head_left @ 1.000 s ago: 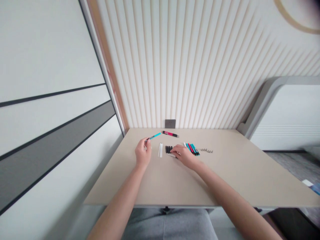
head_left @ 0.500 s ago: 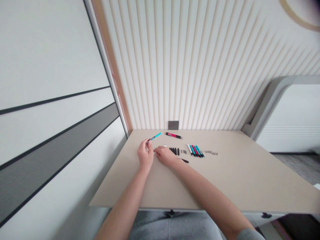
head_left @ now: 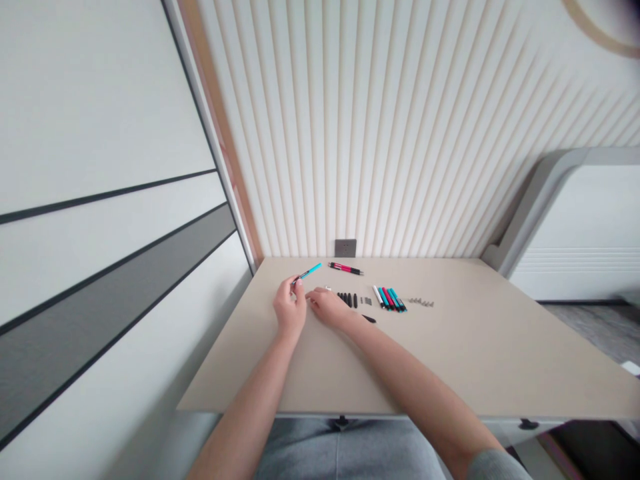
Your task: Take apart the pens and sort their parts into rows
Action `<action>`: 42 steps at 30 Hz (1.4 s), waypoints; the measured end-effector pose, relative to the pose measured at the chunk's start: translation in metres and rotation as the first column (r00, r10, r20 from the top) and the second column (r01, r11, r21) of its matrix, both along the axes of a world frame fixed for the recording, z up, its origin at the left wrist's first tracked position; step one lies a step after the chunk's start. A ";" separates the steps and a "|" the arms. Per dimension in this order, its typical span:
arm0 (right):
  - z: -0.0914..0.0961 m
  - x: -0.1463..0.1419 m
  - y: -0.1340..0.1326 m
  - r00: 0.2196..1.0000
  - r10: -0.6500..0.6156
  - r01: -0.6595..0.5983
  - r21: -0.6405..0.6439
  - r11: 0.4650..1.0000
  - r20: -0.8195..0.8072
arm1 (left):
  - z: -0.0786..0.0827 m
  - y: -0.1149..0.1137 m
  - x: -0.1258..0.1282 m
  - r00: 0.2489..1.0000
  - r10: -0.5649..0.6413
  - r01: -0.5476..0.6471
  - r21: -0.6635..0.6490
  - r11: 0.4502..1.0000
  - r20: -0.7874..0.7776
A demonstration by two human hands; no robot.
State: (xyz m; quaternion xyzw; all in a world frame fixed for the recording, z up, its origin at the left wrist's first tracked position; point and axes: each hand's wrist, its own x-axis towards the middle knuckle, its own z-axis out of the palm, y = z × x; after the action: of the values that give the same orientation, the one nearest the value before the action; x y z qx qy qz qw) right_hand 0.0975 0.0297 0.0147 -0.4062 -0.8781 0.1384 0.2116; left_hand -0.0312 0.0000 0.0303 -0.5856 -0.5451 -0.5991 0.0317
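Left hand (head_left: 289, 310) pinches teal pen (head_left: 309, 270) near lower end, above desk (head_left: 450, 353). Right hand (head_left: 324, 308) curled narrow, holding unclear, just beside black pen caps (head_left: 347, 300). Risk: loose pinch drops pen; right forearm nudging black pen (head_left: 369, 319) scatters it.

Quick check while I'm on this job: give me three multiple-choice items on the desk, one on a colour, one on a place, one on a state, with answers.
1. What colour is the pen in the left hand?
A pink
B teal
C white

2. Where is the pink-and-black pen?
A at the far edge of the table, near the wall socket
B at the table's near edge
C under a hand

3. How are the coloured markers placed?
A standing in a cup
B lying side by side on the table
C bundled with a band

1 B: the barrel sticking out of the fingers is teal.
2 A: it lies just in front of the socket.
3 B: they lie together in a row.
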 end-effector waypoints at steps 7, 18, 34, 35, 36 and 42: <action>0.007 -0.001 -0.002 1.000 0.000 0.000 -0.006 1.000 0.027 | 0.000 0.001 -0.001 1.000 0.011 -0.011 0.011 1.000 -0.012; 0.012 0.047 -0.033 0.758 -0.317 0.220 -0.234 0.947 -0.571 | -0.005 -0.006 0.012 0.964 -0.132 0.128 -0.033 0.991 -0.229; -0.002 0.047 -0.058 0.858 -0.226 0.243 -0.024 0.970 -0.460 | -0.003 -0.014 0.023 0.819 -0.353 0.378 -0.038 0.925 -0.451; -0.002 0.048 -0.057 0.849 -0.237 0.250 -0.036 0.968 -0.472 | -0.003 -0.014 0.023 0.815 -0.376 0.398 -0.046 0.916 -0.441; -0.001 0.050 -0.057 0.840 -0.244 0.252 -0.050 0.967 -0.485 | -0.003 -0.014 0.023 0.806 -0.401 0.421 -0.055 0.905 -0.434; 0.007 0.051 -0.058 0.753 -0.180 0.111 -0.147 0.983 -0.633 | -0.004 -0.014 0.022 0.772 -0.464 0.468 -0.105 0.877 -0.434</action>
State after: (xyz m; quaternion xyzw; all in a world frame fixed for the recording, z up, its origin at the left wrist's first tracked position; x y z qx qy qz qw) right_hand 0.1482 -0.0285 0.0213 -0.4110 -0.7098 0.2965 0.4893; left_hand -0.0088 -0.0145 0.0259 -0.8234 -0.3581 -0.4400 0.0089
